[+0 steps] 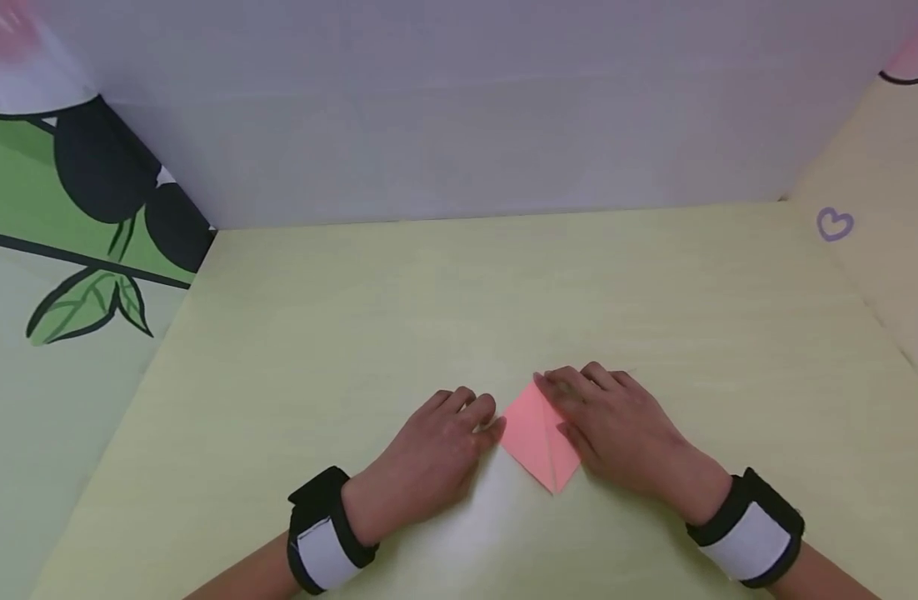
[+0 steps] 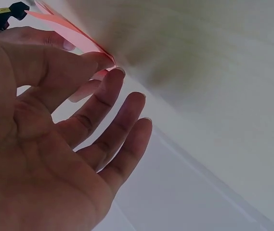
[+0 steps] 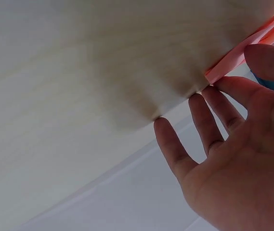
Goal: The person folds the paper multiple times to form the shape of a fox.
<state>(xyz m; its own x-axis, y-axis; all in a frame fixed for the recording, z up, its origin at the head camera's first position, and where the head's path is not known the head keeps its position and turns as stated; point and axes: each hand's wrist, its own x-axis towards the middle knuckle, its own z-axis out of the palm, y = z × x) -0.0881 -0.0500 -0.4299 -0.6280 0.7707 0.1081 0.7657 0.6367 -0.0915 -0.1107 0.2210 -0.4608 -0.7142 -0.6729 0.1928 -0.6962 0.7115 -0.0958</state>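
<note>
A small folded pink origami paper (image 1: 532, 429) lies on the table as a diamond, with a crease running from its top corner to its bottom one. At the left corner, my left hand (image 1: 444, 450) pinches the paper (image 2: 74, 33) between thumb and index finger, its other fingers loosely bent in the left wrist view. My right hand (image 1: 624, 425) lies over the paper's upper right edge. Its index fingertip touches the top corner and its thumb rests lower on the right side. In the right wrist view the fingers (image 3: 206, 125) are spread and fairly straight beside the paper (image 3: 233, 60).
The pale wooden table (image 1: 339, 317) reaches back to a plain grey-lilac panel (image 1: 459, 125). On the left stands a side panel with painted leaves (image 1: 84, 304). A beige panel with a purple heart (image 1: 835, 224) borders the right. Black and white bands circle both wrists.
</note>
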